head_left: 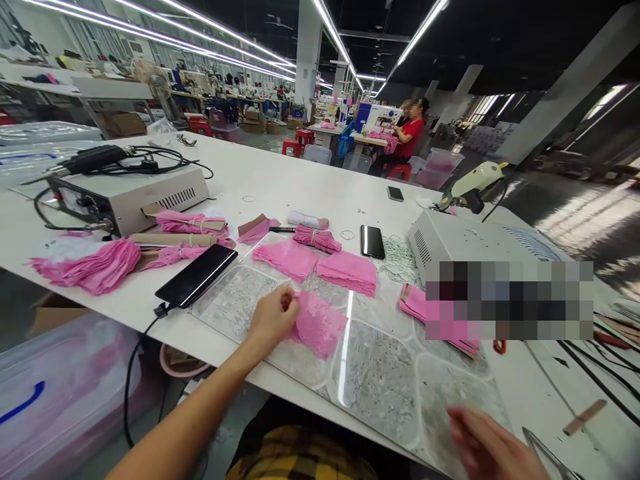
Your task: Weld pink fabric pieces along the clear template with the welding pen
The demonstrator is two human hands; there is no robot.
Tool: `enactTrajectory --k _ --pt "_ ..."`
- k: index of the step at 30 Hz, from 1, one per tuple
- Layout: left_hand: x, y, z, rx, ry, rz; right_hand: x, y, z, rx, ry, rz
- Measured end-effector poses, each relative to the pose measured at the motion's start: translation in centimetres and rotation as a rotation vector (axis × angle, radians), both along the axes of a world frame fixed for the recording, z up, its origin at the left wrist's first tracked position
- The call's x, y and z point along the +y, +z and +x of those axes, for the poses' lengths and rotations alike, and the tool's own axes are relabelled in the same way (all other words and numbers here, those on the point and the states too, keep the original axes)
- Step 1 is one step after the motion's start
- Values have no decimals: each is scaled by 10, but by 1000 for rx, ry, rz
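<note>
My left hand is closed, thumb and fingers pinching the left edge of a pink lace fabric piece. That piece lies over a clear patterned mat on the table. Just beyond it are two stacks of pink fabric pieces, a left stack and a scalloped right stack. Behind them sits a tied pink bundle. Low at the right, my right hand hovers near the mat's front corner, somewhat blurred, its fingers stretched out and nothing visible in them.
A black phone with a cable lies left of the mat; another phone lies beyond it. Metal boxes stand left and right. Pink bundles crowd the left. Scissors lie at right. A person in red sits farther off.
</note>
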State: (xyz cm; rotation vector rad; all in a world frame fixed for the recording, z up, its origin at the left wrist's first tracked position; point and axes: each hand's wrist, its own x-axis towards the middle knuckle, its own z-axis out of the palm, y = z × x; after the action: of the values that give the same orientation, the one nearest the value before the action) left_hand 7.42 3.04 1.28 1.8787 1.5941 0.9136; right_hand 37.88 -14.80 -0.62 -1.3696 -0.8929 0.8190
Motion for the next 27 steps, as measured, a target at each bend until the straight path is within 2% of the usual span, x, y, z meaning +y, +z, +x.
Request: enactTrajectory --k 2,3,5,7,9,12,16,21,27 --pt "-8 -5 -12 -4 42 -11 37 10 -22 -201 94 -227" --pt "-12 -7 -16 0 57 -12 58 15 -34 -312 135 -268" --pt "-18 -8 -21 18 76 0 98 22 -59 -595 232 -274" --pt "-21 -9 -23 44 84 28 130 24 -80 -687 238 -270" --pt "-22 -10 -25 69 80 66 149 22 -96 -768 250 -274" --pt "-25 -14 -28 100 63 135 157 16 -108 -867 306 -272" --pt "-30 -19 -30 133 49 232 159 15 -112 -942 351 -263" --pt "-35 -23 -32 191 79 313 176 19 -115 -986 351 -218" --pt "-35 -32 -38 262 69 368 188 12 -120 -972 386 -211"
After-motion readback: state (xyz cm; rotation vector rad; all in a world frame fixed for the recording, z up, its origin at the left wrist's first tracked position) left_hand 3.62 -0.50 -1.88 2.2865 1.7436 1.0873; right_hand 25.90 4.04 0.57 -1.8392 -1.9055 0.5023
